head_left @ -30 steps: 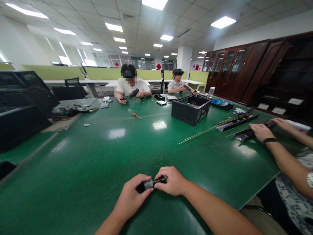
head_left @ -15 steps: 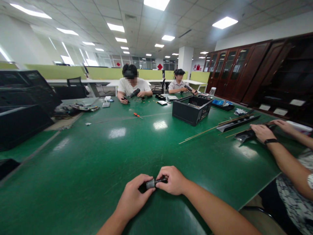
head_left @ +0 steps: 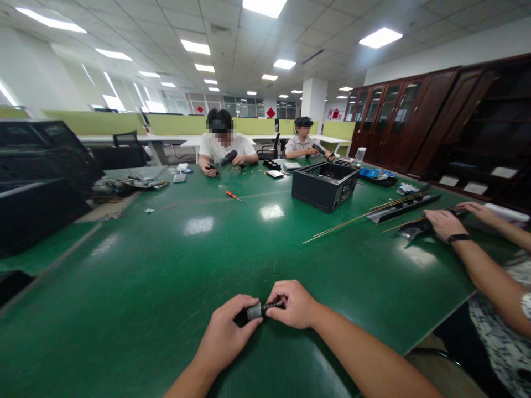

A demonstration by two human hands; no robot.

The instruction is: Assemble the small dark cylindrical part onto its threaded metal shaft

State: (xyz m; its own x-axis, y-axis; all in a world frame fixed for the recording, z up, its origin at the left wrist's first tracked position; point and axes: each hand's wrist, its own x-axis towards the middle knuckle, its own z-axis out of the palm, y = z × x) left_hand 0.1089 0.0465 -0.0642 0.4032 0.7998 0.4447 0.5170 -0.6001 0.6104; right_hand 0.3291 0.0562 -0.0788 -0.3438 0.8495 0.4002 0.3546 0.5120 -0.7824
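Observation:
Low in the middle of the view, my left hand [head_left: 226,330] is closed round a small grey metal cylinder [head_left: 254,312], thumb below and fingers above. A thin dark ribbed shaft [head_left: 272,305] comes out of the cylinder's right end. My right hand [head_left: 293,305] pinches this shaft between thumb and fingers, close to the cylinder. The two hands nearly meet just above the green tabletop [head_left: 145,309]. Part of the cylinder is hidden inside my left hand, so I cannot tell exactly what the part is.
A black computer case [head_left: 326,187] stands ahead to the right, an orange screwdriver [head_left: 233,195] left of it. Thin rods [head_left: 344,225] and dark strips lie beside a co-worker's hands [head_left: 446,225]. Two people work across the table. Large dark casings [head_left: 41,182] stand at left.
Both hands keep their hold on the cylinder and its shaft in nearly the same place. The view has shifted very slightly.

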